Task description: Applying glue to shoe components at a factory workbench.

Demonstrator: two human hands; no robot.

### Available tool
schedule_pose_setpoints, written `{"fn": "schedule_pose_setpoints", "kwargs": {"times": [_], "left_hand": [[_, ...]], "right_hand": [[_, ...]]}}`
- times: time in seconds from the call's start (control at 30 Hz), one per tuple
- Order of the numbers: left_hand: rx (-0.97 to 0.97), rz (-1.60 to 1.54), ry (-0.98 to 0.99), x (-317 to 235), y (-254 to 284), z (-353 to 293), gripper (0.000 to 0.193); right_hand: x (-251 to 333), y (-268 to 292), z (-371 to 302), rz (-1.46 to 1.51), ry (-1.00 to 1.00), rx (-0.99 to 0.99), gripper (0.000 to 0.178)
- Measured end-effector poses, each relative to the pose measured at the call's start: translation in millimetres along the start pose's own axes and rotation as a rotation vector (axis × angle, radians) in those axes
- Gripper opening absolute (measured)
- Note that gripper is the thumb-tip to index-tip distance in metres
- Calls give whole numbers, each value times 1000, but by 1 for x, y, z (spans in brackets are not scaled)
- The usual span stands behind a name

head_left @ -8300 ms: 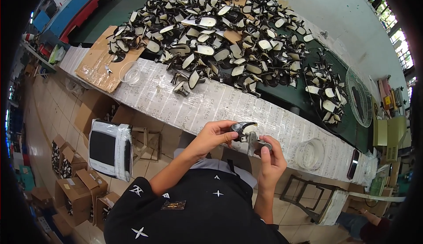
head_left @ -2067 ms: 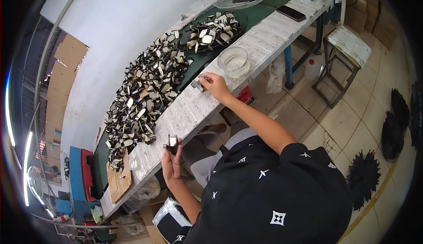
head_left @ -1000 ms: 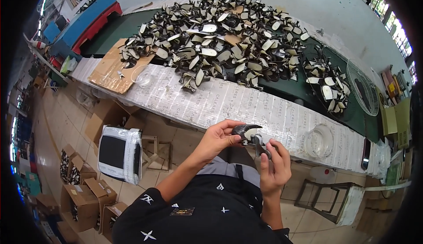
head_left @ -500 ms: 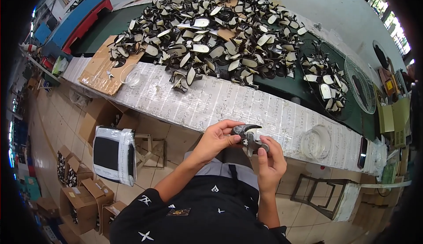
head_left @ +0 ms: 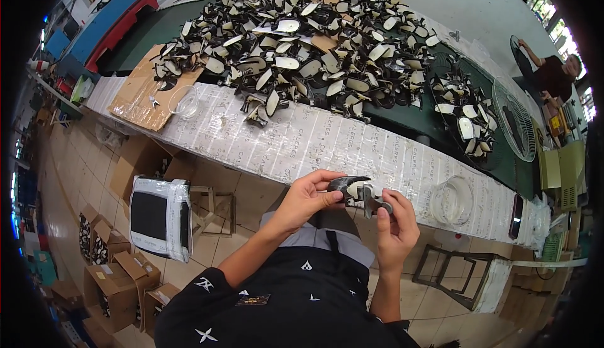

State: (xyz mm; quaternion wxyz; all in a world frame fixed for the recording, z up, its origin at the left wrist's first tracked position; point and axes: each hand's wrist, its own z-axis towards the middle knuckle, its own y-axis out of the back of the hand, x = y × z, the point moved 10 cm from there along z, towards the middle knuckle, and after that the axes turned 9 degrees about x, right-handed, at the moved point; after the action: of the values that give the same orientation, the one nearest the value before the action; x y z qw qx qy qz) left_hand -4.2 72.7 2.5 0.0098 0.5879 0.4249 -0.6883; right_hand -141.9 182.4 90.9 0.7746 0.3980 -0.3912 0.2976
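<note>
In front of my waist, my left hand (head_left: 308, 202) pinches a dark, curved shoe part (head_left: 348, 183) with a pale inner side, thumb on the near face and fingers behind. My right hand (head_left: 397, 225) grips a small grey curved piece (head_left: 375, 204) between thumb and fingers, right up against the shoe part. Whether the two pieces are joined, I cannot tell. Beyond my hands runs the bench edge (head_left: 327, 150), wrapped in printed white plastic. A big heap of similar black and cream shoe parts (head_left: 286, 63) lies across the green bench top.
A clear round tub (head_left: 451, 202) and a phone (head_left: 516, 217) stand to the right on the bench. Another clear tub (head_left: 184, 101) sits by the cardboard sheet (head_left: 141, 96) at left. Stools and open cartons (head_left: 117, 283) occupy the floor. A person (head_left: 553, 74) is at far right.
My right hand and the grey piece have moved slightly right, showing more of the gap beside the dark part. A person has come into view at the far right.
</note>
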Motion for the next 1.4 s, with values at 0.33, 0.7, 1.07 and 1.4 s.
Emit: {"fn": "schedule_pose_setpoints", "kwargs": {"times": [0.33,0.7,1.07,1.4], "left_hand": [[-6,48,-40,-3,-3,0,39],[13,59,-35,-4,-5,0,38],[-9,-26,27,2,0,0,33],[-61,-49,38,6,9,1,31]], "right_hand": [[32,-17,5,-245,261,66,27],[40,-5,1,-485,259,-74,26],[19,12,1,-211,21,-113,22],[12,6,4,-110,-51,-58,23]]}}
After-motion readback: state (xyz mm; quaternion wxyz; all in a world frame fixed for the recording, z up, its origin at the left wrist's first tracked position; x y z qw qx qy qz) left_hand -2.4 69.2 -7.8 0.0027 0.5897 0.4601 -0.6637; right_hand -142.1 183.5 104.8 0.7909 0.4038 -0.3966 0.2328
